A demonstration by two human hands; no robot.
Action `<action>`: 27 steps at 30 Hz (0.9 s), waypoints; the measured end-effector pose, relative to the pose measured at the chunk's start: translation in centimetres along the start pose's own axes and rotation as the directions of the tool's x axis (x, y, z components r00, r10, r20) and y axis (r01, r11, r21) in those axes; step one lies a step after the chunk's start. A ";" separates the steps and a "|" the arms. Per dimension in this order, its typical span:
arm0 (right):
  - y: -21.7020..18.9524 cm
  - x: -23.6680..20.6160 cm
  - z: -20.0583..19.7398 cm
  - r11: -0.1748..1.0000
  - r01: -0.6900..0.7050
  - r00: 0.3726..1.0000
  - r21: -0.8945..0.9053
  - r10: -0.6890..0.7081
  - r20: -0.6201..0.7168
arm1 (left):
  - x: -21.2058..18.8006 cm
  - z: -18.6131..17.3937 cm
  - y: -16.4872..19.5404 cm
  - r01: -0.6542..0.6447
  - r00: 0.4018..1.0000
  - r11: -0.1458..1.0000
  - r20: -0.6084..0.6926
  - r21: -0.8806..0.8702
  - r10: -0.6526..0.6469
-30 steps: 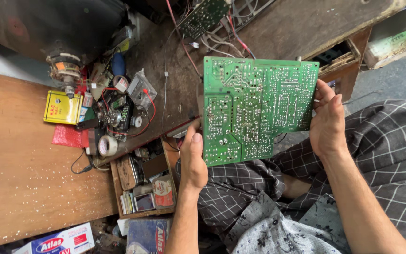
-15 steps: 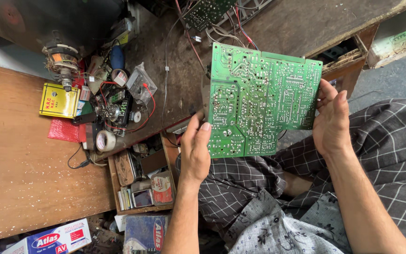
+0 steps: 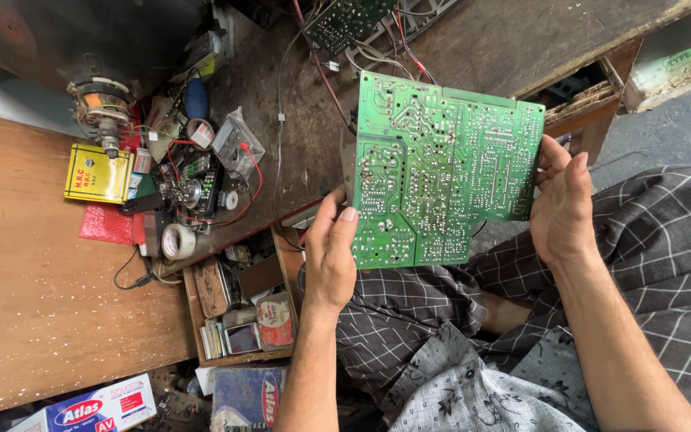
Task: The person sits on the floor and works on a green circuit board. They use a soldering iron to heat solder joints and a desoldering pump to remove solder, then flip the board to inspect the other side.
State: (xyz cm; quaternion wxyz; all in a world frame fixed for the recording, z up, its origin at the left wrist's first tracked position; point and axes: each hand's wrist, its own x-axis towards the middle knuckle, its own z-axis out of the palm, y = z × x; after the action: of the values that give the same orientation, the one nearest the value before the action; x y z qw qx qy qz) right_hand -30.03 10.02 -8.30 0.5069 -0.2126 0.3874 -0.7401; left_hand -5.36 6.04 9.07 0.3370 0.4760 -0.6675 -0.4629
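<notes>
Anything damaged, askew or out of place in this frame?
The green circuit board, held by the left hand and right hand, has a stepped, notched lower edge, possibly its made shape. The open drawer below the workbench is crammed.

Cluttered brown wooden workbench (image 3: 33,320) with an open drawer (image 3: 241,308), grey floor (image 3: 665,136), daylight.

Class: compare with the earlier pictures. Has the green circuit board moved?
Cannot tell: the circuit board sits slightly further right against the open drawer, but the head camera shifted too.
</notes>
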 end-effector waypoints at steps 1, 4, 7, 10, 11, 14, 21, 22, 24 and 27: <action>0.0 0.0 0.0 1.000 0.003 1.000 -0.006 -0.003 -0.004 | -0.1 -0.1 0.1 -0.010 1.000 1.000 0.021 -0.005 0.010; -0.1 0.0 -0.1 0.997 0.079 0.997 -0.007 -0.079 -0.014 | 0.0 -1.1 0.4 -0.041 0.991 0.999 0.124 -0.005 0.041; -0.6 -0.2 -0.3 0.977 0.213 0.975 0.016 -0.212 -0.065 | 0.1 -2.9 0.7 0.001 0.957 0.997 0.289 0.071 -0.022; -1.3 -0.6 -0.4 0.927 0.376 0.926 0.012 -0.375 -0.051 | 0.5 -4.5 -0.1 0.071 0.918 0.987 0.378 0.145 -0.121; -1.6 -0.7 -0.4 0.902 0.431 0.902 0.007 -0.431 -0.031 | 0.7 -4.8 -0.7 0.063 0.914 0.989 0.391 0.133 -0.111; -2.9 -1.1 -0.7 0.845 0.522 0.853 -0.118 -0.520 0.046 | 1.2 -5.8 -2.9 0.077 0.929 0.983 0.347 0.165 -0.131; -6.0 -1.7 -2.4 0.916 0.326 0.945 -0.235 -0.308 0.111 | 6.5 -9.1 -7.6 -0.391 0.907 0.862 0.293 0.322 0.302; -6.1 -1.6 -2.5 0.947 0.261 0.965 -0.185 -0.250 0.079 | 8.0 -9.4 -8.2 -0.519 0.850 0.789 0.296 0.328 0.436; -6.1 -0.4 -2.4 0.983 0.154 0.988 -0.095 -0.154 0.013 | 11.7 -9.6 -9.6 -0.733 0.679 0.586 0.308 0.345 0.667; -5.9 2.6 -1.6 0.995 0.014 0.999 -0.104 -0.018 -0.044 | 17.3 -10.1 -12.0 -0.794 0.564 0.381 0.341 0.473 0.753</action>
State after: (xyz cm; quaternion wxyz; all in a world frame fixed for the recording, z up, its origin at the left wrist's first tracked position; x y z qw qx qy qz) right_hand -35.69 9.36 -4.81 0.4804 -0.2249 0.4348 -0.7277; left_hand 1.95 -14.80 1.47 0.3275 0.1708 -0.9284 -0.0405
